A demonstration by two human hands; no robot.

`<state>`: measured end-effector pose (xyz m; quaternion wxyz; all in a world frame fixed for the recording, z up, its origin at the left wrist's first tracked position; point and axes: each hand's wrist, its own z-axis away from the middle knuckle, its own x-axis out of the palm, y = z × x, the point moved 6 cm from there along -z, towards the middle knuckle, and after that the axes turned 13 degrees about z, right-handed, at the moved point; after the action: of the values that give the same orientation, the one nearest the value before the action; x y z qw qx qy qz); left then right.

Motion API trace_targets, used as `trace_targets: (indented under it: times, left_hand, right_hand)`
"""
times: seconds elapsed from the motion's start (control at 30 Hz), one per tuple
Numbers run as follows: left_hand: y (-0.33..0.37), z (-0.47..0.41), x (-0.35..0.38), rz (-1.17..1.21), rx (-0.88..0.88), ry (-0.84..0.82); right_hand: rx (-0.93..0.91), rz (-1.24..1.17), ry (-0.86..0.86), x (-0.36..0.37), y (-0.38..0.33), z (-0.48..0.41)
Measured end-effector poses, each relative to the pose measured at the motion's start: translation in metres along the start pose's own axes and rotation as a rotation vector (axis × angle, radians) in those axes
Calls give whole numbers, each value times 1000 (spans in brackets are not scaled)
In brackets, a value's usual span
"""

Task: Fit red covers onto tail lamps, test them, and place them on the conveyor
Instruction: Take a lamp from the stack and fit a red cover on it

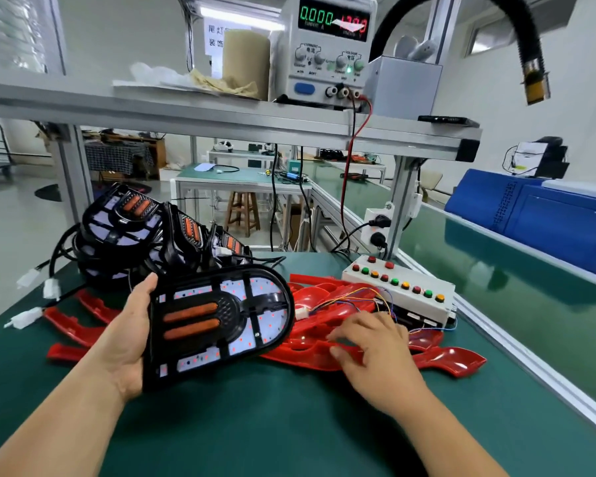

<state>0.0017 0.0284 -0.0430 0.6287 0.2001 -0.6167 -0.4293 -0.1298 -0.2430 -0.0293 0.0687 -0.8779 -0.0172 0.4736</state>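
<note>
My left hand point(128, 333) grips a black tail lamp point(221, 321) by its left end, above the green table, white LED panels and two orange strips facing me. My right hand point(375, 352) lies on a heap of red covers point(324, 352) just right of the lamp, fingers spread and touching the topmost one. More tail lamps point(141, 232) with dangling white connectors are stacked at the back left. A white test box point(398, 290) with coloured buttons sits behind the covers, thin wires leading from it. The green conveyor point(496, 270) runs along the right.
Further red covers point(73, 325) lie under and left of the lamp. A power supply point(327, 46) with a lit display stands on the aluminium shelf overhead, red and black leads hanging down. A blue machine point(537, 211) stands beyond the conveyor. A black hose point(527, 39) hangs top right.
</note>
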Motion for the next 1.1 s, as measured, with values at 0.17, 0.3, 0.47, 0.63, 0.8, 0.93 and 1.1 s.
trace_targets:
  times: [0.17, 0.3, 0.47, 0.63, 0.8, 0.93, 1.1]
  left_hand:
    - [-5, 3, 3, -9, -13, 9]
    - [-6, 5, 4, 0, -35, 7]
    - [-5, 7, 2, 7, -51, 33]
    - [-4, 7, 5, -26, -39, 13]
    - [-1, 10, 9, -26, -35, -43]
    - [3, 11, 5, 31, -20, -71]
    - [4, 10, 4, 63, -47, -121]
  right_hand:
    - [-145, 253, -202, 19, -12, 2]
    - [-126, 163, -96, 11, -12, 1]
    - [-130, 178, -114, 10, -11, 3]
    - [-140, 223, -241, 24, -10, 5]
    - [-178, -14, -33, 5, -15, 0]
    - [-2, -337, 165, -18, -3, -4]
    - [464, -694, 313, -20, 36, 2]
